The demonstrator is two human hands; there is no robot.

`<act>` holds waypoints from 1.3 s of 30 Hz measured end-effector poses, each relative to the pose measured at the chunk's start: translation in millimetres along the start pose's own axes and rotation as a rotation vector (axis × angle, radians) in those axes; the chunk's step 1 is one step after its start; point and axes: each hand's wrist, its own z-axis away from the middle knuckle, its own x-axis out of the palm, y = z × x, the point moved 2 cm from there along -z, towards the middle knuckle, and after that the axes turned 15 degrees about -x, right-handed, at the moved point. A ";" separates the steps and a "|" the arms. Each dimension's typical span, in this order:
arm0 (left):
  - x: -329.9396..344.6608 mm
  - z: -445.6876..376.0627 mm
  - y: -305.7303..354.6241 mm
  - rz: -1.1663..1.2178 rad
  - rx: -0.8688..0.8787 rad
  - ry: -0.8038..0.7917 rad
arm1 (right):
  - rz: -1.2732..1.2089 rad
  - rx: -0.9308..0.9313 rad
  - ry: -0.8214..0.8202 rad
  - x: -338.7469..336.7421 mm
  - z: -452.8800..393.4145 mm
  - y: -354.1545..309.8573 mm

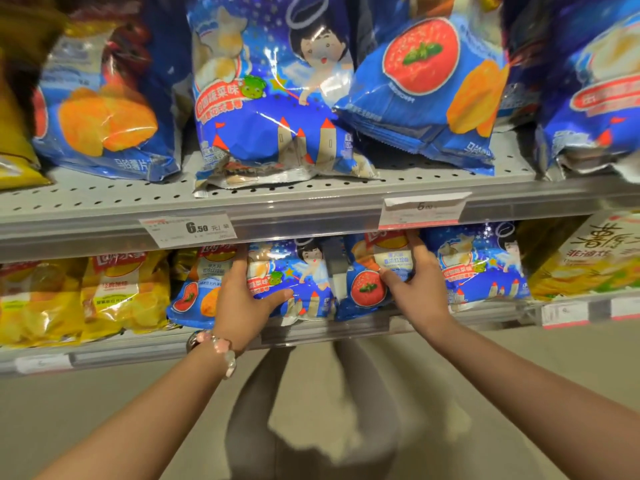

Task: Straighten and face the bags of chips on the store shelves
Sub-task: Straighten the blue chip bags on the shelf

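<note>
Below, left grip [239, 299] clasping angel bag [294, 278], right grip [415, 282] clasping tomato bag [370, 282], yellow bags [104, 292] beside

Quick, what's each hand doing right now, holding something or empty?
Left hand: grips the angel bag on the lower shelf, thumb across its front.
Right hand: grips the tomato bag beside it.
</note>
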 end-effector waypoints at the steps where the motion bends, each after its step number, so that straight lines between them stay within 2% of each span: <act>1: -9.6 0.2 -1.0 -0.013 -0.002 0.032 | 0.025 0.026 -0.018 3.8 -0.5 -6.8; 4: -42.6 -1.3 -3.7 -0.057 0.028 0.124 | 0.039 0.077 -0.075 19.7 -2.4 -30.5; 11: -102.1 7.1 -2.8 -0.268 0.131 0.263 | -0.010 0.071 -0.205 81.7 -9.6 -70.8; 17: -120.1 16.3 -2.5 -0.198 0.097 0.175 | -0.039 0.019 -0.392 116.6 -14.8 -77.0; 22: -110.0 22.2 9.6 -0.004 0.046 0.109 | -0.061 0.073 -0.421 114.1 -14.1 -67.6; 24: -101.5 23.4 10.3 0.062 0.037 0.085 | -0.054 0.075 -0.374 108.1 -15.6 -67.2; 27: -85.8 23.6 8.6 0.110 0.034 0.026 | -0.367 0.094 -0.244 91.1 -13.2 -81.1; 28: -78.8 24.0 9.2 0.124 0.024 -0.008 | -0.499 0.138 -0.261 84.2 -11.9 -87.6; 30: -65.0 26.0 12.5 0.143 -0.003 -0.066 | -0.659 0.208 -0.404 73.2 -10.5 -95.7; 32: -52.1 27.8 18.0 0.146 0.009 -0.090 | -0.631 0.146 -0.458 61.7 -12.6 -96.7; 39: -16.2 37.1 47.5 0.063 0.115 -0.105 | -0.481 0.110 -0.316 20.6 -17.5 -76.5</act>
